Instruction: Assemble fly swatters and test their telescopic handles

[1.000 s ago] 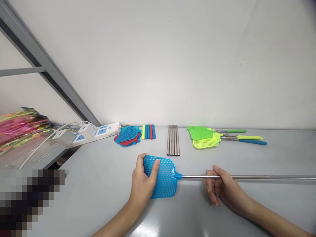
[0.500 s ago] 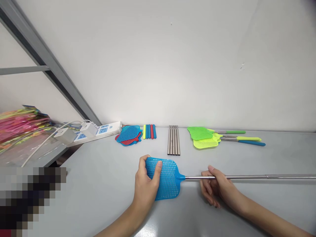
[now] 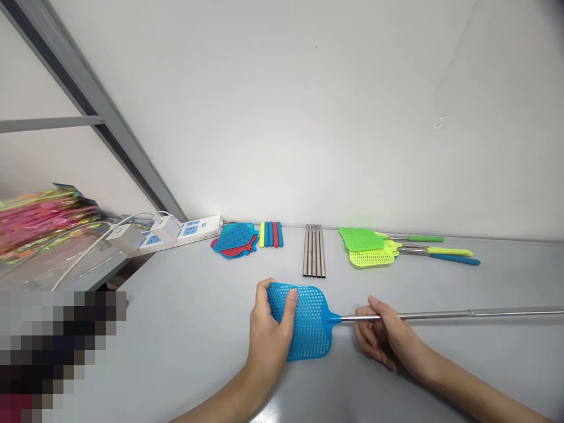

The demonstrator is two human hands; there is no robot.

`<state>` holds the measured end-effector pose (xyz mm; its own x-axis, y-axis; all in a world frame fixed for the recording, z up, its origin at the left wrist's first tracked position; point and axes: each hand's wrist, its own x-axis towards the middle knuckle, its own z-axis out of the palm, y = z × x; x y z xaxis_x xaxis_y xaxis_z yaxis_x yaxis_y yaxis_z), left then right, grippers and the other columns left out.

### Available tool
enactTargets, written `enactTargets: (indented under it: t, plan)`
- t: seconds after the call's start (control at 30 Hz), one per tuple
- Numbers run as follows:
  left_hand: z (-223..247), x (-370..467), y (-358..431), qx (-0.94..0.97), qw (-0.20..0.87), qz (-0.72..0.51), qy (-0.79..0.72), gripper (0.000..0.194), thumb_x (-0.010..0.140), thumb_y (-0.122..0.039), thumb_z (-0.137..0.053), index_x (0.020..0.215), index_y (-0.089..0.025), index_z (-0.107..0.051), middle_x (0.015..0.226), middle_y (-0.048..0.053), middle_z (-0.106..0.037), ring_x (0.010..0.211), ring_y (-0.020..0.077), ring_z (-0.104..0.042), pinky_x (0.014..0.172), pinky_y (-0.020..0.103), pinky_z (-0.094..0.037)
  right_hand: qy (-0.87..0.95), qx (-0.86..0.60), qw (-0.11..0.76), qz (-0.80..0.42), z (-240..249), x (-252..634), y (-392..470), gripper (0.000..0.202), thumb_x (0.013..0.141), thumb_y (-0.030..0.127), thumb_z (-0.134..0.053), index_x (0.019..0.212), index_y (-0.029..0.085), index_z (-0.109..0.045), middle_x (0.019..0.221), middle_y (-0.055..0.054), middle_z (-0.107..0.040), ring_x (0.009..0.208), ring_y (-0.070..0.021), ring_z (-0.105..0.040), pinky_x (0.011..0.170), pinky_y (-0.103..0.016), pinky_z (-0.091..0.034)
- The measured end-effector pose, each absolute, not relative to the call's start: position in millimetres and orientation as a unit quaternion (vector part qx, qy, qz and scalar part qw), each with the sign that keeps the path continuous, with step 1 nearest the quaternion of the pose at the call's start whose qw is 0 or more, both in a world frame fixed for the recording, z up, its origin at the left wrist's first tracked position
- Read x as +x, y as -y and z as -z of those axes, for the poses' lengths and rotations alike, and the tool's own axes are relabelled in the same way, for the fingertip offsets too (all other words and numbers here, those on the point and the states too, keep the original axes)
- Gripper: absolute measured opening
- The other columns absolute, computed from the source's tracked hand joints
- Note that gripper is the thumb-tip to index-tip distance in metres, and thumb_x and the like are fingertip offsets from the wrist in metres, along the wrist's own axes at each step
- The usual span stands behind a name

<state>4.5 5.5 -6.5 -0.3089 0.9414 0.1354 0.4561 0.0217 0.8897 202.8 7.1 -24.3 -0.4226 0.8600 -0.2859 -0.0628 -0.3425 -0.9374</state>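
A blue fly swatter head with a perforated face is gripped at its left edge by my left hand, thumb on top and fingers curled round behind. From its neck a thin telescopic metal rod runs right and leaves the frame, its sections drawn out. My right hand is closed lightly round that rod a short way from the neck, thumb above it. Where the rod ends lies outside the view.
Along the wall lie stacked blue and red swatter heads, several coloured handle grips, several metal tubes and assembled swatters. At left are a power strip with chargers and cables, and plastic-wrapped colourful goods.
The swatter head and my left hand have shifted slightly right. My right hand is now closer to the neck along the rod. The whole view has moved a little.
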Motion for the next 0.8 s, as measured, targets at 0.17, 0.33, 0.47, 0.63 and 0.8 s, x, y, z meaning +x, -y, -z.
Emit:
enactTargets:
  t: [0.17, 0.33, 0.47, 0.63, 0.8]
  plan:
    - [6.5, 4.0, -6.2, 0.522, 0.265, -0.461, -0.667, 0.030, 0.075, -0.046, -0.048, 0.091, -0.021, -0.041, 0.066, -0.003, -0.049, 0.061, 0.0165, -0.051, 0.060, 0.029, -0.042, 0.478, -0.421, 0.330, -0.696, 23.2, 195.6, -7.0, 0.052, 0.085, 0.050, -0.020, 0.047, 0.018, -0.037, 0.038, 0.004, -0.035, 0.027, -0.0049, -0.024, 0.026, -0.017, -0.019]
    - [8.5, 2.5, -7.1, 0.527, 0.260, -0.454, -0.669, 0.031, 0.075, -0.046, -0.048, 0.092, -0.021, -0.041, 0.065, -0.004, -0.049, 0.061, 0.0158, -0.050, 0.061, 0.027, -0.041, 0.471, -0.412, 0.335, -0.705, 24.7, 192.5, -9.1, 0.052, 0.083, 0.051, -0.021, 0.047, 0.018, -0.036, 0.038, 0.004, -0.034, 0.028, -0.0057, -0.029, 0.025, -0.016, -0.020]
    - [8.5, 0.8, -8.0, 0.521, 0.254, -0.454, -0.677, 0.031, 0.075, -0.047, -0.048, 0.092, -0.021, -0.042, 0.066, -0.004, -0.049, 0.062, 0.0156, -0.050, 0.061, 0.027, -0.041, 0.458, -0.411, 0.327, -0.717, 22.1, 187.4, -12.6, 0.050, 0.081, 0.053, -0.023, 0.046, 0.018, -0.034, 0.037, 0.005, -0.031, 0.027, -0.0060, -0.031, 0.026, -0.016, -0.020]
    - [6.9, -3.7, -12.5, 0.513, 0.247, -0.456, -0.684, 0.034, 0.074, -0.049, -0.047, 0.092, -0.020, -0.043, 0.070, -0.002, -0.052, 0.065, 0.0175, -0.052, 0.062, 0.029, -0.042, 0.455, -0.398, 0.326, -0.727, 18.9, 177.9, -23.1, 0.048, 0.078, 0.054, -0.025, 0.045, 0.019, -0.033, 0.036, 0.007, -0.028, 0.024, -0.0065, -0.032, 0.027, -0.018, -0.021]
    - [8.8, -9.0, -17.7, 0.504, 0.234, -0.455, -0.696, 0.036, 0.075, -0.050, -0.046, 0.094, -0.020, -0.042, 0.074, 0.000, -0.053, 0.070, 0.0187, -0.053, 0.065, 0.031, -0.043, 0.469, -0.377, 0.332, -0.726, 21.2, 170.3, -36.8, 0.049, 0.076, 0.054, -0.025, 0.042, 0.020, -0.031, 0.033, 0.007, -0.026, 0.022, -0.0070, -0.032, 0.029, -0.020, -0.022]
